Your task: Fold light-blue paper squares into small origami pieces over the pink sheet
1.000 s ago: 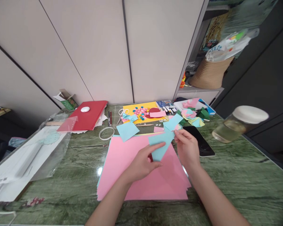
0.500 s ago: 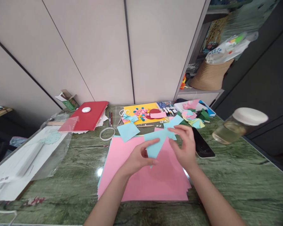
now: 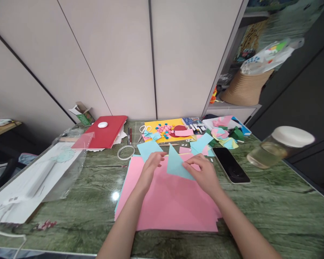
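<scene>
A light blue piece of paper (image 3: 176,165), folded into a triangle, is pinched at its right side by my right hand (image 3: 203,171). It is held over a stack of pink paper (image 3: 172,208). My left hand (image 3: 152,163) hovers just left of the triangle, fingers apart and curved, touching nothing that I can see. Behind that hand lies a flat light blue square (image 3: 147,148). Beyond my right hand rests another light blue paper piece (image 3: 202,142).
To the right are a black phone (image 3: 231,165) and a lidded jar of liquid (image 3: 272,153). Behind lie white scissors (image 3: 145,128), a tape roll (image 3: 125,152), colourful pompoms (image 3: 164,130) on a yellow sheet and a red folder (image 3: 106,133). A plastic sleeve (image 3: 72,172) sits at left.
My left hand has let go of the blue paper and moved left. My right hand now pinches it, and its point has turned from downward to upward. The view has shifted slightly.
</scene>
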`<state>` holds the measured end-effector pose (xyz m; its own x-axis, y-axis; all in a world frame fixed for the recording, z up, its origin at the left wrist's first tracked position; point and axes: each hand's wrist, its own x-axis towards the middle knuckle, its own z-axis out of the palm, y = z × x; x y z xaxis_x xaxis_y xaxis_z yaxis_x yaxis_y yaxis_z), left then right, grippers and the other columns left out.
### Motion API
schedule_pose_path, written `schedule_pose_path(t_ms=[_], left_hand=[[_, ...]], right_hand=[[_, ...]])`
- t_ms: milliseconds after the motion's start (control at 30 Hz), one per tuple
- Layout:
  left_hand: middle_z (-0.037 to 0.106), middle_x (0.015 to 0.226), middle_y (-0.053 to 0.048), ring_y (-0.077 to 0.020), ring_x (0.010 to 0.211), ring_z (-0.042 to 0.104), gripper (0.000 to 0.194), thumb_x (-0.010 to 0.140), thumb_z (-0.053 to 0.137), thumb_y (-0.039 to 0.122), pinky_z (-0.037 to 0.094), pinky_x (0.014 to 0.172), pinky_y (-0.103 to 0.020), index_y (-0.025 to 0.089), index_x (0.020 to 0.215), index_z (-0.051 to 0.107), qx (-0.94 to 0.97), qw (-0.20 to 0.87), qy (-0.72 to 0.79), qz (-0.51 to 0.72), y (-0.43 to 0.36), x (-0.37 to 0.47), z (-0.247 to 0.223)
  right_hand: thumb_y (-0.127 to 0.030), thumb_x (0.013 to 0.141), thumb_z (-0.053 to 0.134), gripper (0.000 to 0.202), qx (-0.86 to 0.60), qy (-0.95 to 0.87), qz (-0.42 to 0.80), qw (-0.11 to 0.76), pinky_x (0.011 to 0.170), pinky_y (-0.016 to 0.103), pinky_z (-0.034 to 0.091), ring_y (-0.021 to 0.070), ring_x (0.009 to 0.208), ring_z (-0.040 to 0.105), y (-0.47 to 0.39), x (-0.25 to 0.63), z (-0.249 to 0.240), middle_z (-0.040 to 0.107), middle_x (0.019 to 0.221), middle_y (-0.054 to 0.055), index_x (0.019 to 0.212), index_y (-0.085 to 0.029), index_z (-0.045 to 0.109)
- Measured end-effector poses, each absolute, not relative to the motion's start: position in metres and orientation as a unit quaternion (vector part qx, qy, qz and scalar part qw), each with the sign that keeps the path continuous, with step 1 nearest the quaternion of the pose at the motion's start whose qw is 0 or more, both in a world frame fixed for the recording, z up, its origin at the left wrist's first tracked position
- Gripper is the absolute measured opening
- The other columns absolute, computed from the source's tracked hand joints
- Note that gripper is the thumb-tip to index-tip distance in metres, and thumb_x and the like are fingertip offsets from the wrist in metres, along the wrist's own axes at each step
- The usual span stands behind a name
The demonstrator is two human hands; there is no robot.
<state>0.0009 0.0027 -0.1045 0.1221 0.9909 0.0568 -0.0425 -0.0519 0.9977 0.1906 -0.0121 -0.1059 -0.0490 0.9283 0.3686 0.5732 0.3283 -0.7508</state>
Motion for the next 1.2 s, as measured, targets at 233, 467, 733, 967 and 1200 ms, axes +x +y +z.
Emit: schedule_pose_path(t_ms=[233,467,733,967,1200], left_hand=[[0.063,0.081,-0.005,-0.0184,0.075,0.058,0.036,0.059,0.073,0.028,0.044,0.066,-0.028,0.014,0.089,0.059,0.492,0.636,0.412,0.428,-0.004,0.022,-0.112],[0.059,0.074,0.000,-0.0144,0.069,0.056,0.037,0.060,0.072,0.024,0.043,0.061,-0.024,0.015,0.093,0.060,0.446,0.638,0.441,0.447,-0.006,0.025,-0.119],[0.060,0.066,0.001,-0.0123,0.057,0.055,0.031,0.056,0.073,0.023,0.043,0.055,-0.024,0.015,0.081,0.057,0.385,0.632,0.446,0.504,-0.004,0.028,-0.124],[0.058,0.068,0.003,-0.0113,0.059,0.055,0.033,0.058,0.071,0.023,0.043,0.056,-0.023,0.017,0.086,0.057,0.370,0.635,0.452,0.505,-0.005,0.028,-0.123],[0.055,0.062,0.002,-0.0103,0.053,0.051,0.039,0.054,0.075,0.025,0.039,0.050,-0.021,0.015,0.088,0.060,0.382,0.618,0.493,0.479,0.001,0.023,-0.129]], right_hand=[[-0.026,0.073,0.058,0.012,-0.503,-0.664,0.369,0.411,0.066,0.032,0.036,0.0193,0.069,0.051,-0.007,0.187,-0.113,0.064,0.067,0.001,0.063,-0.022,0.062],[-0.024,0.072,0.057,0.013,-0.498,-0.630,0.435,0.408,0.058,0.027,0.033,0.0144,0.061,0.046,-0.005,0.185,-0.114,0.059,0.064,0.000,0.061,-0.018,0.062],[-0.024,0.068,0.059,0.014,-0.493,-0.556,0.516,0.426,0.050,0.024,0.027,0.0117,0.054,0.037,-0.006,0.178,-0.118,0.047,0.055,-0.003,0.056,-0.018,0.055],[-0.023,0.067,0.058,0.015,-0.496,-0.553,0.516,0.425,0.052,0.025,0.027,0.0113,0.054,0.036,-0.008,0.177,-0.119,0.045,0.055,-0.004,0.055,-0.018,0.051],[-0.023,0.072,0.055,0.015,-0.475,-0.597,0.511,0.397,0.051,0.024,0.024,0.0103,0.054,0.032,-0.006,0.177,-0.127,0.041,0.057,-0.004,0.058,-0.018,0.050]])
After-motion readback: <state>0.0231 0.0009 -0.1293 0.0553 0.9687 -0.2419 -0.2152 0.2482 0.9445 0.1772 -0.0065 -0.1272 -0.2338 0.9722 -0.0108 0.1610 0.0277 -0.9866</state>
